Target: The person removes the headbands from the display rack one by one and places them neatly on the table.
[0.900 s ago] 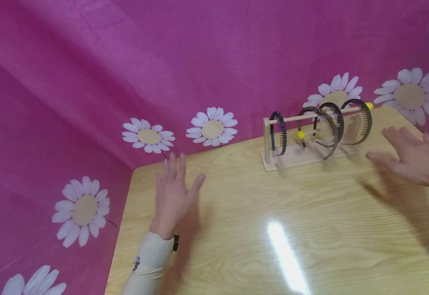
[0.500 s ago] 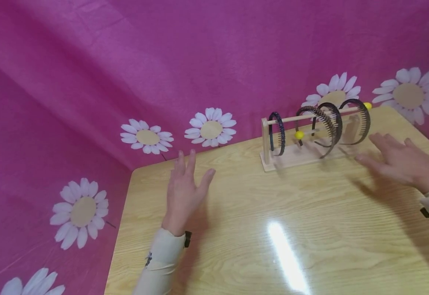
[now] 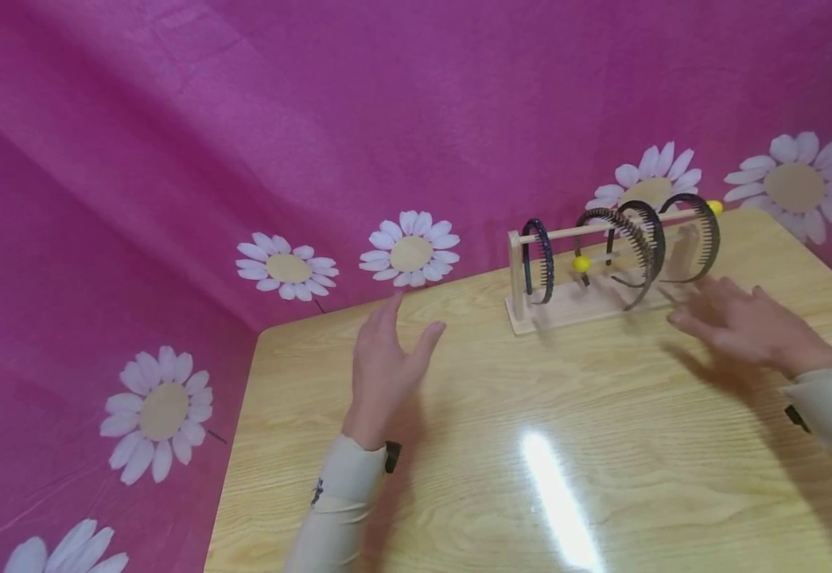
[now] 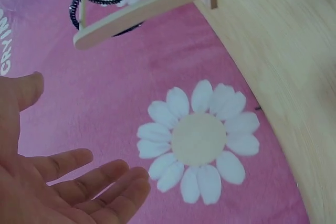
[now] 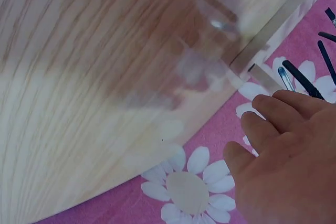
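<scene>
The fingers of my left hand are stretched out, the thumb spread wide from them, over the middle of the frame. My right hand reaches in at the right, fingers extended and thumb apart, near the rack's right end; I cannot tell whether the fingertips touch anything. The wooden rack stands at the upper right, pale and smooth, with a flat base and upright ends. Its upper rod carries four headbands, dark curved hoops with comb-like teeth; the leftmost looks beaded, the next one brownish. Round yellow knobs tip the rods. Under my hands spreads the table, its wood grain glossy. Beyond hangs purple-pink cloth, softly creased, printed with white-petalled daisies.
</scene>
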The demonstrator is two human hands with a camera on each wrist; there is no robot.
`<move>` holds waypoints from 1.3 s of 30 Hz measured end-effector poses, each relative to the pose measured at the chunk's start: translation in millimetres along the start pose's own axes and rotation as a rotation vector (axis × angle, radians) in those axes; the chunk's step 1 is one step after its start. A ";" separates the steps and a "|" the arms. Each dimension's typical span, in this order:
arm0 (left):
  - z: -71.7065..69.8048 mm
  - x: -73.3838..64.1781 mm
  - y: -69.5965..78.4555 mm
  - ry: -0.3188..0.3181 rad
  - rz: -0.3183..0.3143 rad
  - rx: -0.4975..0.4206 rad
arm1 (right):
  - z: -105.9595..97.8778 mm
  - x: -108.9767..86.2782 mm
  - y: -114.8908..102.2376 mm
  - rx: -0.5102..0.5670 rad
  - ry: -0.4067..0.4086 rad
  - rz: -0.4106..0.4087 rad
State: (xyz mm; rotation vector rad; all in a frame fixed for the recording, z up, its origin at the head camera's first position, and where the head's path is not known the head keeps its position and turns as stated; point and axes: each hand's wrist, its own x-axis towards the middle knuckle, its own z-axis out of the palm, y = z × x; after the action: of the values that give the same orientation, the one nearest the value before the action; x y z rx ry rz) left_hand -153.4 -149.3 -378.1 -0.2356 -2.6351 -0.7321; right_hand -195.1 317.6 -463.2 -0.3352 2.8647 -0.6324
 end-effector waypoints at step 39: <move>93.2 45.4 103.7 0.056 -0.006 -0.705 | 18.0 9.8 -7.4 0.056 -0.027 0.035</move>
State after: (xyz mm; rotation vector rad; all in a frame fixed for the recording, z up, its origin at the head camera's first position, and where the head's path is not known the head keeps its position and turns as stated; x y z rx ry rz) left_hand -197.9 -9.8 -384.9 -0.3869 -2.2245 -1.6183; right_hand -199.0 301.4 -477.3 -0.2829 2.8142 -0.6949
